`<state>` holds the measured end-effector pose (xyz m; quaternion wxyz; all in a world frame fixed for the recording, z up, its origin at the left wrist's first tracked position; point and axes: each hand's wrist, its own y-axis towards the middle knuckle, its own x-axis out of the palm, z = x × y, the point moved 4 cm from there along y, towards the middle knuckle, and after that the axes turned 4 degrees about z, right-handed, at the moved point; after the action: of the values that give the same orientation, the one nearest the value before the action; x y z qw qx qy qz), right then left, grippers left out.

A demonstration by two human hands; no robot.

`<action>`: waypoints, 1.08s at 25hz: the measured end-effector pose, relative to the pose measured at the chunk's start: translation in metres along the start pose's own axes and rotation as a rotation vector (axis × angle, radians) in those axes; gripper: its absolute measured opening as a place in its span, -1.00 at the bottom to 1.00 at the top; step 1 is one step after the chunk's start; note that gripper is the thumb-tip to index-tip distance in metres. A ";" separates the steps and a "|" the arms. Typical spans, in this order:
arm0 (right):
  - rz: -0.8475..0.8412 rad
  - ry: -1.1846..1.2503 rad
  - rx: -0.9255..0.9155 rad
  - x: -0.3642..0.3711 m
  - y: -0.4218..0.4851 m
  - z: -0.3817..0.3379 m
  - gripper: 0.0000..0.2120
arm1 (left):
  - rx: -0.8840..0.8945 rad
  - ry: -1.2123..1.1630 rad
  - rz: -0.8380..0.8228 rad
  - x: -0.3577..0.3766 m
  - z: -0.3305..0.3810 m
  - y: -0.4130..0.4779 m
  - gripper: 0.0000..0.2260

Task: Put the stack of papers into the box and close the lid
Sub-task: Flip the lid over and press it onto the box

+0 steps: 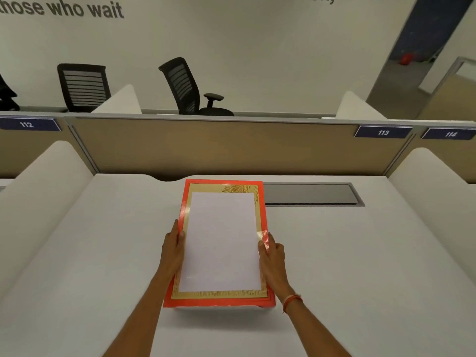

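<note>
On the wall at the back, large dark letters read "hose who wait" (61, 9), cut at the left edge, and another line of writing at the top edge is cropped too much to read. On the beige partition (211, 143) behind the desk there are three small blue plates with white numbers: "112" (27, 124) at the left, "113" (383, 132) and "114" (450, 134) at the right. No brand or writing shows on the box or on the papers. The red box (263, 210) stands on the white desk (90, 253), near the middle and close to the person, with its long axis running away from the person toward the partition; its far short edge is just beside a grey cable flap (311, 194) set in the desk. The box has a gold inner border with a palm leaf pattern at the far right corner. The stack of papers (220, 240) is white and blank, and it lies within the gold border, its long axis the same as the box; whether it is already resting inside I cannot tell. The left hand (172, 251) grasps the left long side, with the thumb on the paper edge. The right hand (272, 256) grasps the right long side in the same way, and its wrist wears an orange thread (292, 301). Two black office chairs (188, 86) stand behind the partition.
</note>
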<state>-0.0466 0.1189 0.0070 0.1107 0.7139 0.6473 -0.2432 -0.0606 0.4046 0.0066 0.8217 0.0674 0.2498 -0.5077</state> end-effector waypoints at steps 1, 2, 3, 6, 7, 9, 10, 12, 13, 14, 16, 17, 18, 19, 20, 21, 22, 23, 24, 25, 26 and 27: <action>0.003 0.010 0.005 0.000 0.003 0.005 -0.57 | 0.008 0.019 0.002 0.003 0.000 0.003 -0.51; 0.004 0.018 0.006 0.001 0.005 0.008 -0.57 | 0.005 0.043 0.006 0.005 -0.002 0.007 -0.52; 0.002 0.029 0.006 0.002 0.008 0.011 -0.58 | 0.015 0.069 0.008 0.007 -0.005 0.011 -0.52; -0.004 0.049 0.004 0.004 0.016 0.014 -0.65 | 0.017 0.138 0.006 0.013 -0.014 0.017 -0.53; -0.003 0.055 0.007 0.005 0.018 0.014 -0.67 | 0.017 0.146 0.002 0.015 -0.016 0.019 -0.53; -0.001 0.070 0.017 0.007 0.021 0.018 -0.70 | 0.016 0.156 0.006 0.018 -0.018 0.018 -0.53; -0.003 0.071 0.020 0.008 0.022 0.021 -0.69 | 0.011 0.156 0.011 0.019 -0.018 0.017 -0.53; -0.006 0.061 0.029 0.010 0.023 0.025 -0.70 | 0.004 0.156 0.027 0.020 -0.020 0.017 -0.55; -0.004 0.052 0.029 0.010 0.023 0.026 -0.70 | 0.013 0.162 0.039 0.021 -0.022 0.017 -0.56; 0.000 0.040 0.026 0.010 0.024 0.027 -0.70 | 0.023 0.176 0.046 0.023 -0.024 0.017 -0.56; -0.002 0.018 0.015 0.010 0.023 0.026 -0.69 | 0.044 0.234 0.045 0.025 -0.029 0.018 -0.55; -0.015 0.001 0.013 0.010 0.022 0.026 -0.67 | 0.054 0.273 0.040 0.026 -0.030 0.018 -0.54; -0.028 -0.034 0.020 0.011 0.022 0.027 -0.64 | 0.060 0.320 0.036 0.027 -0.030 0.018 -0.53; -0.024 -0.118 0.027 0.012 0.022 0.029 -0.58 | 0.070 0.377 0.039 0.028 -0.029 0.016 -0.52; 0.014 -0.251 0.018 0.012 0.022 0.028 -0.50 | 0.104 0.443 0.060 0.028 -0.024 0.014 -0.51; 0.075 -0.397 -0.030 0.012 0.023 0.022 -0.40 | 0.167 0.505 0.095 0.029 -0.016 0.012 -0.48; 0.141 -0.510 -0.120 0.012 0.024 0.012 -0.32 | 0.247 0.552 0.126 0.030 -0.007 0.011 -0.43; 0.173 -0.588 -0.226 0.013 0.025 -0.001 -0.27 | 0.325 0.584 0.142 0.032 0.002 0.010 -0.39; 0.168 -0.644 -0.323 0.018 0.027 -0.012 -0.24 | 0.396 0.610 0.139 0.036 0.008 0.010 -0.36; 0.139 -0.686 -0.387 0.022 0.030 -0.020 -0.22 | 0.459 0.642 0.123 0.042 0.012 0.011 -0.34; 0.102 -0.714 -0.421 0.027 0.034 -0.023 -0.21 | 0.507 0.676 0.098 0.047 0.012 0.013 -0.32; 0.067 -0.733 -0.434 0.032 0.038 -0.024 -0.19 | 0.538 0.707 0.067 0.051 0.011 0.015 -0.30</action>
<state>-0.0027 0.1526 0.0056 0.4889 0.5611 0.5778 -0.3351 -0.0255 0.3668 -0.0100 0.6549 0.4564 0.3723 -0.4735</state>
